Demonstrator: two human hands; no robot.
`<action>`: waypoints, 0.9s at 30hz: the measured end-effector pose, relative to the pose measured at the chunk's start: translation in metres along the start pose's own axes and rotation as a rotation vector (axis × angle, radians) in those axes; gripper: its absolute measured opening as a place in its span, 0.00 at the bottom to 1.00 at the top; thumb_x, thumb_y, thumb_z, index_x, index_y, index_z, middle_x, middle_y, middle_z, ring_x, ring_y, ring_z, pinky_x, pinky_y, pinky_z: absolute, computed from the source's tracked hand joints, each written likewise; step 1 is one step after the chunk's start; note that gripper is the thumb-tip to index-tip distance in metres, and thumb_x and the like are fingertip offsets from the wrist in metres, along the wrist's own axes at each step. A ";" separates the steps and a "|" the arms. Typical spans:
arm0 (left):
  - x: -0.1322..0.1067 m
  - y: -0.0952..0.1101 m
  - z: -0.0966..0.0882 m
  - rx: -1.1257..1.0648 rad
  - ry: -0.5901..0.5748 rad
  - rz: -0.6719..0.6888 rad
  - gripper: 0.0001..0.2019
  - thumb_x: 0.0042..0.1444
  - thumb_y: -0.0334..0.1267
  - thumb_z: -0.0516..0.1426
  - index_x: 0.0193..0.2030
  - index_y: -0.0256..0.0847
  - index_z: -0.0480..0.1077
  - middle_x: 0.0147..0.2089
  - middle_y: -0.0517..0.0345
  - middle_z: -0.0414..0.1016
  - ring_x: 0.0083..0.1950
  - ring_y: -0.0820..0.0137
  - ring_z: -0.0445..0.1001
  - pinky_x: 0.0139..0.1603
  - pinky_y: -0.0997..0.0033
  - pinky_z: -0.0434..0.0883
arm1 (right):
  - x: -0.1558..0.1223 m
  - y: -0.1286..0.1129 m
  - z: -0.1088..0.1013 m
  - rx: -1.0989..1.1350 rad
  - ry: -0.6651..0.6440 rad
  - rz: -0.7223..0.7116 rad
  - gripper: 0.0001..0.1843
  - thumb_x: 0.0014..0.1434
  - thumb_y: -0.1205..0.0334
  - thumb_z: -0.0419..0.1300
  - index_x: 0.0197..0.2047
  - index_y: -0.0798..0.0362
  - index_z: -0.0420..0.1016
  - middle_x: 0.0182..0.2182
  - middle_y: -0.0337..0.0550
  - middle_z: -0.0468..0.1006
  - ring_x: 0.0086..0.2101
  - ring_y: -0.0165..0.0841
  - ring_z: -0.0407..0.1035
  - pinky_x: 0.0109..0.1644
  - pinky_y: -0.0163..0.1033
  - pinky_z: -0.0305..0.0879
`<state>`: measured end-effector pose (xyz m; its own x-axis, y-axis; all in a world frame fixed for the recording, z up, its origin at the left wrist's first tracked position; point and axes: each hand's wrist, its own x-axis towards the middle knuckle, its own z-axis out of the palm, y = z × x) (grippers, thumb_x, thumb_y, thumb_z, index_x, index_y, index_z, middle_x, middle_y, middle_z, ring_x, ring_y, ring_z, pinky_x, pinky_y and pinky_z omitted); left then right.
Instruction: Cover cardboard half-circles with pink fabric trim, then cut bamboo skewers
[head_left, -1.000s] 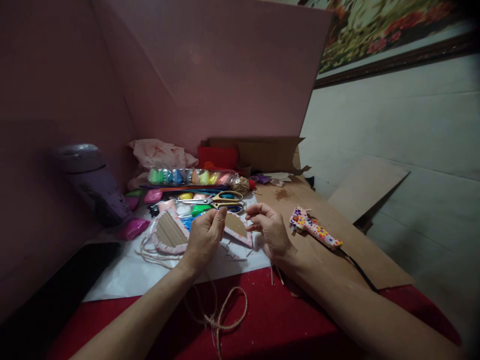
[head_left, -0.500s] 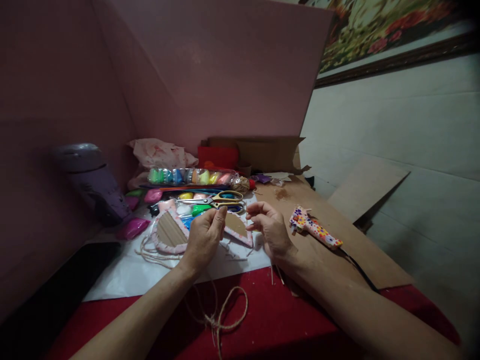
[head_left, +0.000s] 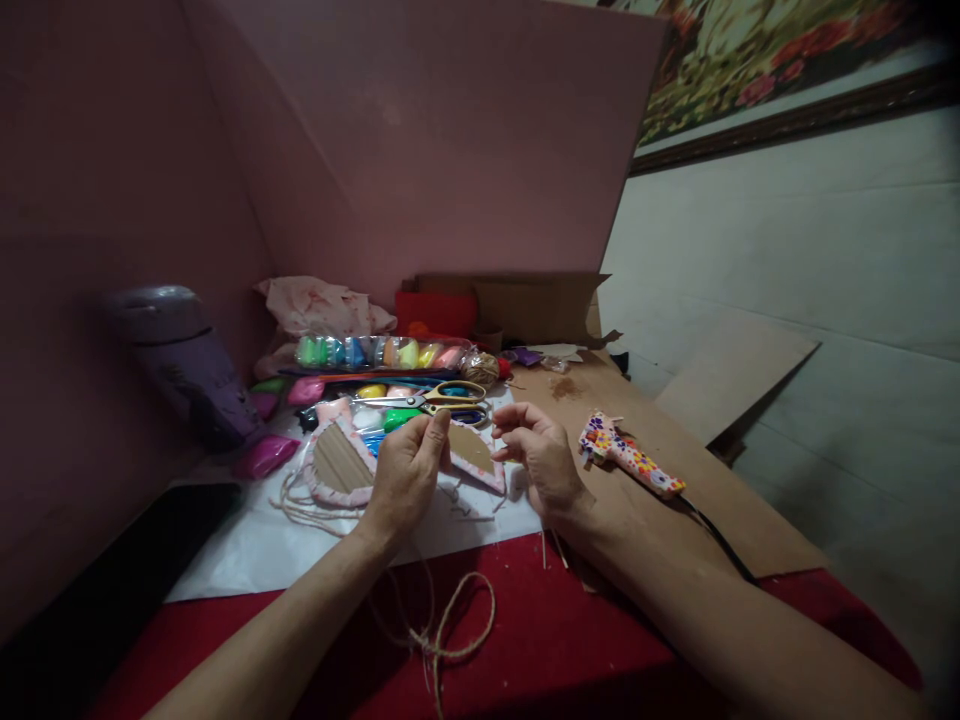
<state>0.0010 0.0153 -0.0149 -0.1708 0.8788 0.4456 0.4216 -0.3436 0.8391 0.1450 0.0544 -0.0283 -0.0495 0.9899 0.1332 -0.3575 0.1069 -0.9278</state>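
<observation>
My left hand [head_left: 409, 472] is pinched closed above a heart-shaped cardboard piece [head_left: 341, 462] edged in pink fabric; what it pinches is too small to name. My right hand [head_left: 538, 455] is curled closed a little to the right, fingertips facing the left hand, over the heart's right lobe [head_left: 474, 452]. Jute twine [head_left: 442, 620] trails in a loop on the red cloth below my wrists. Gold-handled scissors [head_left: 439, 398] lie just beyond my fingers.
A floral-patterned glue gun [head_left: 628, 457] lies on brown cardboard [head_left: 675, 500] to the right. Packs of coloured clay [head_left: 382, 353] sit behind the scissors. A purple bottle [head_left: 187, 365] stands at the left. Pink boards [head_left: 420, 140] wall the back and left.
</observation>
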 end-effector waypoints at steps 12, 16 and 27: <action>0.001 -0.002 -0.001 -0.146 0.023 -0.109 0.22 0.56 0.53 0.50 0.22 0.37 0.65 0.23 0.59 0.70 0.17 0.77 0.62 0.17 0.76 0.59 | 0.000 0.001 -0.001 -0.003 -0.016 -0.004 0.11 0.39 0.70 0.54 0.28 0.54 0.71 0.24 0.38 0.70 0.25 0.27 0.63 0.23 0.31 0.64; 0.002 -0.001 -0.001 -0.156 0.029 -0.119 0.22 0.56 0.53 0.50 0.21 0.37 0.65 0.22 0.59 0.69 0.17 0.78 0.59 0.16 0.77 0.57 | 0.001 0.000 -0.001 -0.004 -0.016 0.000 0.11 0.38 0.70 0.53 0.29 0.55 0.71 0.24 0.37 0.70 0.22 0.26 0.63 0.22 0.30 0.62; 0.004 -0.002 -0.001 -0.214 -0.027 -0.171 0.25 0.54 0.56 0.50 0.18 0.36 0.65 0.17 0.59 0.65 0.18 0.79 0.57 0.17 0.78 0.51 | -0.001 0.001 0.001 -0.033 -0.061 -0.036 0.08 0.42 0.69 0.55 0.30 0.54 0.70 0.24 0.35 0.69 0.17 0.23 0.55 0.18 0.30 0.52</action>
<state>-0.0016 0.0189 -0.0143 -0.1985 0.9375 0.2858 0.1905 -0.2492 0.9495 0.1441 0.0535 -0.0289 -0.0945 0.9777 0.1873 -0.3295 0.1468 -0.9327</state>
